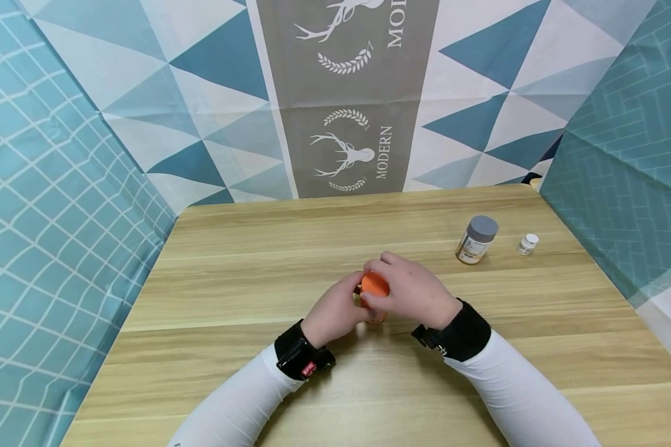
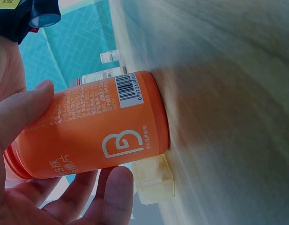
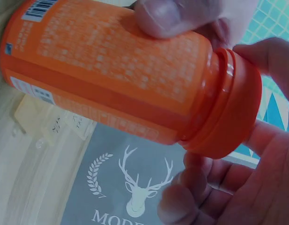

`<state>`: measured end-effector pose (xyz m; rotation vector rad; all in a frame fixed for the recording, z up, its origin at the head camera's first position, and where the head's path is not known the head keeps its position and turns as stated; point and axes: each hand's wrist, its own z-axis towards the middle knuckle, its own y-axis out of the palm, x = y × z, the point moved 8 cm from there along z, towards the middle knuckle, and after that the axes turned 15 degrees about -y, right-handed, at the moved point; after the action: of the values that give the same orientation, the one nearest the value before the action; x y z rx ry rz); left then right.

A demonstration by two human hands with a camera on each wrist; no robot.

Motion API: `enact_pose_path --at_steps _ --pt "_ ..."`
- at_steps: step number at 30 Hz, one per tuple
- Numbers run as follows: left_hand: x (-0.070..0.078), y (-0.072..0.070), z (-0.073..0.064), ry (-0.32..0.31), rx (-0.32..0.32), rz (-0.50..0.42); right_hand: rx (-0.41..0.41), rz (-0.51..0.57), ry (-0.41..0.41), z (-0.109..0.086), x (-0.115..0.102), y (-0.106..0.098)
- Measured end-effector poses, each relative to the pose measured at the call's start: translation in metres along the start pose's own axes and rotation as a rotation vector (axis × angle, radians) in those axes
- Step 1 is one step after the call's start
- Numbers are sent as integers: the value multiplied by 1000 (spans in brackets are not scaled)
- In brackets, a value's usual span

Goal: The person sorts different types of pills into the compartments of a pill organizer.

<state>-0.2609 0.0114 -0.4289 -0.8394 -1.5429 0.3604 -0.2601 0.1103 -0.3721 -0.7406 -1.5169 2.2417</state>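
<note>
At the middle of the table, my left hand (image 1: 338, 308) grips an orange bottle (image 2: 88, 126) round its body, thumb on one side and fingers on the other. Its base is at the tabletop in the left wrist view. My right hand (image 1: 414, 288) holds the orange lid (image 3: 245, 105) between thumb and fingers. The lid sits at the bottle's neck, slightly askew, with part of the neck showing below it in the right wrist view. From the head, mostly the lid's round top shows; the hands hide much of the bottle.
Right of the hands stand a grey-lidded jar (image 1: 477, 240) and a small white bottle (image 1: 528, 244). A pale yellow translucent box (image 2: 153, 180) is behind the orange bottle. Patterned cloth (image 1: 201, 112) hangs along the wooden table's (image 1: 246, 267) back and sides.
</note>
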Motion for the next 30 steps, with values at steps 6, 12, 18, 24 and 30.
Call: enact_pose_path --at_steps 6,12,18,24,30 --pt "0 -1 0 7 -4 -22 -18 22 -5 -2 0 -4" --pt "0 -2 -1 -1 0 -2 -34 42 -74 -3 -3 -5" --pt "-2 -1 -1 -21 -10 0 -22 50 -151 -3 -6 -6" --pt "-2 -2 -1 2 -19 -32 -42 73 -227 -3 -10 -7" --pt "-1 -1 -1 -2 -20 -24 -50 99 -254 -4 -10 -7"
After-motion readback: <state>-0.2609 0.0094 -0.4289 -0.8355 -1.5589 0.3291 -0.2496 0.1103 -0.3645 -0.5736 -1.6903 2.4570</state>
